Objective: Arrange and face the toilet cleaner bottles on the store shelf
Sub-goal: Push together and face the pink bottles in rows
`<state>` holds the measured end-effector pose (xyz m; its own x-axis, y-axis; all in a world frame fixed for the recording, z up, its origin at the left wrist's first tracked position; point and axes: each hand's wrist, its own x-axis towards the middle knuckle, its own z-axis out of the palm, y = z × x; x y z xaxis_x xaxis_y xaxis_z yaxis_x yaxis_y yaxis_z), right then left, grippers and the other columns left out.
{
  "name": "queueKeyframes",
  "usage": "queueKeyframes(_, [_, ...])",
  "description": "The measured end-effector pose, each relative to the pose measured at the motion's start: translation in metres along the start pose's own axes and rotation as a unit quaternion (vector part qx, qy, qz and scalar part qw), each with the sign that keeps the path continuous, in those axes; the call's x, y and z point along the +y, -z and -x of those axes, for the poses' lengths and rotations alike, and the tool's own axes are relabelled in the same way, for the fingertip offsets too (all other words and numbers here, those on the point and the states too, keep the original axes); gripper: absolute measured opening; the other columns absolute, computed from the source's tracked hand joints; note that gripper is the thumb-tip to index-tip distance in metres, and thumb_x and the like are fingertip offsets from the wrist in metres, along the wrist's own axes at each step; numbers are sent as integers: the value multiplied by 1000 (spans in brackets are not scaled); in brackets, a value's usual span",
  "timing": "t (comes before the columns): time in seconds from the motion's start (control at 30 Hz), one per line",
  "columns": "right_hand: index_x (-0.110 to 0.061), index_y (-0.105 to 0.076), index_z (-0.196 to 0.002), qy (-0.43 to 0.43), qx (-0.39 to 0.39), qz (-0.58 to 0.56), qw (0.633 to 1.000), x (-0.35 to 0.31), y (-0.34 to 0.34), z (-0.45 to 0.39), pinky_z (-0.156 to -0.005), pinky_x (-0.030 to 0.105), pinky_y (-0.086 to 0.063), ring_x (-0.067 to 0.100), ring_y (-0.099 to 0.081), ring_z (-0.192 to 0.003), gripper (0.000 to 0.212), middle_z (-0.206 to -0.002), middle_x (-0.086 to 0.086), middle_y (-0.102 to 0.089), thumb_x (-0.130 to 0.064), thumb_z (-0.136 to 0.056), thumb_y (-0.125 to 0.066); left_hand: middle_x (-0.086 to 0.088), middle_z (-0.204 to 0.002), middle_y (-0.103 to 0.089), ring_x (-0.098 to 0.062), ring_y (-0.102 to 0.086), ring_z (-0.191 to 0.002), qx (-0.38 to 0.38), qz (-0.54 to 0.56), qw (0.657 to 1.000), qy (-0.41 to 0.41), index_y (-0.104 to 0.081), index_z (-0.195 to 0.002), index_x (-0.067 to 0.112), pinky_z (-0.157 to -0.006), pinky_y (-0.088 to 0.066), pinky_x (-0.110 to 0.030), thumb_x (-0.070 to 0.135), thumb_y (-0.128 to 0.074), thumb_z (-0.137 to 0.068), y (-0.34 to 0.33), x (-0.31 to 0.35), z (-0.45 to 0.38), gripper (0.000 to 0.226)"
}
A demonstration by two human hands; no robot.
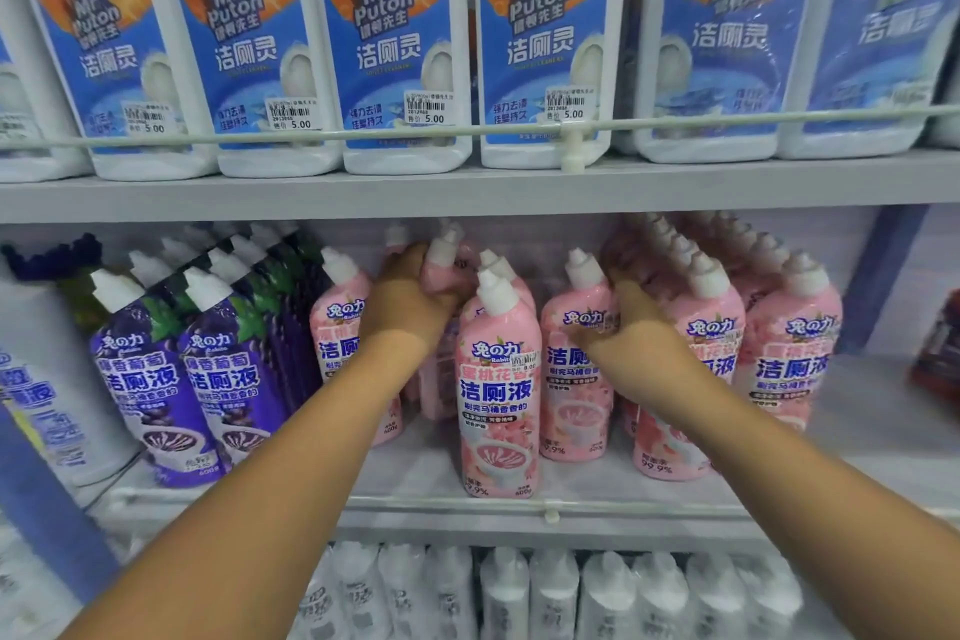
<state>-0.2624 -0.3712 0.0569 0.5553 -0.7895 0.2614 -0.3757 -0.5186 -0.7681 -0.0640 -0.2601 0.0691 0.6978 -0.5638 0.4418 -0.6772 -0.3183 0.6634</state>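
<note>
- Middle shelf [519, 504]: carries purple and pink toilet cleaner bottles with white angled caps, standing in rows front to back.
- Purple bottles [150, 379]: toward the shelf's left end, two rows, upright, labels facing out.
- Pink bottles [795, 353]: from the shelf's middle toward its right end, several rows, labels mostly facing out.
- Front pink bottle [498, 395]: upright at the shelf's front edge, near the middle, ahead of its neighbours, price sticker on the label.
- Left hand [410, 301]: reaches deep toward the back of the shelf, fingers wrapped round the neck of a tilted pink bottle [447, 270] behind the front one.
- Right hand [631, 322]: lies between two pink rows, fingers curled round the shoulder of a held pink bottle [576, 369] just right of the front one.
- Upper shelf [467, 192]: white bottles with blue labels [395, 42], behind a rail [332, 136].
- Lower shelf: white bottles [556, 592], blurred.
</note>
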Motion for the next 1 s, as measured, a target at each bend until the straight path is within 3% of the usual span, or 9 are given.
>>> queueKeyframes(0.23, [-27,-30,-146,6,25,-57,998,17,-21,1,-81,28,-43,25,-59,-105,69,-122,5,-59,-23,-91,-71,2,-126,-60,-28,-62,-109,140,-63,988,12,-59,-128,32,-79,-54,-38,51,-69,-83,9,-12,31,50])
queueKeyframes(0.33, [-28,-18,-152,-8,22,-69,997,30,-33,8,-70,24,-48,23,-62,-99,81,-129,6,-59,-18,-91,-70,-3,-124,-61,-35,-63,-106,159,-81,983,28,-61,-123,23,-74,-52,-41,46,-74,-82,9,-16,47,48])
queueKeyframes(0.47, [-23,-15,-155,-7,32,-70,997,47,-46,14,-86,32,-51,23,-65,-104,87,-130,5,-61,-12,-89,-70,-5,-130,-58,-37,-63,-106,160,-68,984,35,-58,-127,21,-72,-50,-40,45,-74,-83,12,-23,55,53])
queueKeyframes(0.57, [-29,-24,-150,-14,32,-112,993,58,-56,17,-97,42,-54,14,-67,-110,82,-128,-2,-63,-10,-85,-70,-8,-142,-48,-35,-57,-119,153,-37,987,44,-46,-142,22,-85,-53,-45,38,-73,-86,15,-24,68,64])
queueKeyframes(0.67, [-30,-31,-146,-27,29,-149,988,67,-64,23,-101,36,-53,-6,-63,-107,78,-125,-10,-63,-2,-84,-68,-13,-130,-53,-30,-51,-119,249,-37,965,-76,-57,-125,8,-106,-41,-32,22,-73,-88,3,-19,110,43])
queueKeyframes(0.73, [-33,-30,-146,-30,35,-145,988,76,-71,27,-104,35,-51,-4,-60,-114,79,-131,-9,-60,-2,-84,-67,1,-111,-60,-15,-57,-103,207,23,973,-103,-60,-110,18,-97,-41,-17,29,-69,-88,-19,-18,142,26])
queueKeyframes(0.8, [-34,-25,-150,-42,37,-134,989,86,-80,32,-108,40,-49,5,-59,-122,85,-138,-4,-55,-5,-84,-69,16,-104,-59,-2,-61,-92,92,95,991,-10,-54,-112,37,-84,-51,-23,43,-70,-84,-40,-18,155,33])
queueKeyframes(0.87, [-37,-21,-151,-49,37,-120,991,96,-90,33,-108,45,-48,16,-58,-127,89,-141,0,-53,-14,-81,-71,13,-112,-59,-8,-65,-94,46,78,993,69,-46,-120,42,-80,-55,-32,49,-75,-77,-57,-27,155,52])
queueKeyframes(1.0, [-40,-13,-152,-70,46,-93,992,103,-98,31,-103,49,-51,26,-60,-125,98,-139,7,-54,-19,-77,-72,-1,-138,-53,-20,-63,-114,-19,34,991,132,-31,-147,30,-92,-54,-40,50,-83,-70,-73,-45,145,95])
